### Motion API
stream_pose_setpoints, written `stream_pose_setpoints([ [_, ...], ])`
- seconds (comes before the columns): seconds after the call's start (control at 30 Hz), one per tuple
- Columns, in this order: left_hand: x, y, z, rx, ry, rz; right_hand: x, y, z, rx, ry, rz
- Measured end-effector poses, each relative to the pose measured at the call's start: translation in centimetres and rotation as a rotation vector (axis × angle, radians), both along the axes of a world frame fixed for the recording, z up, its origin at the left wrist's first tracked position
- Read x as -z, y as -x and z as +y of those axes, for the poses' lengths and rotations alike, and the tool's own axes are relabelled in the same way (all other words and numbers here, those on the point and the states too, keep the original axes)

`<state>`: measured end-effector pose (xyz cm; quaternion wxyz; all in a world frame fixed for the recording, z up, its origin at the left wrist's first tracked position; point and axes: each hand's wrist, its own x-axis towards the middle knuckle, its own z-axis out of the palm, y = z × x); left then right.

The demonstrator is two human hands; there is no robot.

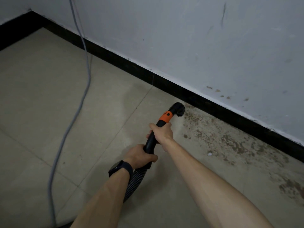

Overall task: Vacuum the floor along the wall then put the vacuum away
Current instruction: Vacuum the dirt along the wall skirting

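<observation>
Right grip (162, 132) clasps the black wand (150, 142) below its orange collar (165, 118); left grip (141, 156) clasps it nearer the hose (135, 180). The brush nozzle (178, 109) sits beside the skirting (213, 106), apparently touching the floor (98, 129).

Right hand (162, 133) ahead of left hand (140, 155) — both clenched.

Parts hiding or running out of frame.
Ribbed grey-black flexible hose (136, 180) is disappearing behind left forearm (105, 195); thin grey cable (85, 89) is running off top and bottom edges; left hand (141, 155) and right hand (162, 133) are covering parts of black plastic wand (150, 142).
</observation>
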<state>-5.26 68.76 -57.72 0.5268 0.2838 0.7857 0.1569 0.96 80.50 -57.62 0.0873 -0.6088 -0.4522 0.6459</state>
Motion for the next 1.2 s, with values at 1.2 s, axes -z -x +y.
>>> stream_pose_setpoints([
  [1.2,2.2,-1.0,3.5,-0.027,0.022,-0.135,0.5,-1.8,1.1,-0.248,-0.19,-0.228],
])
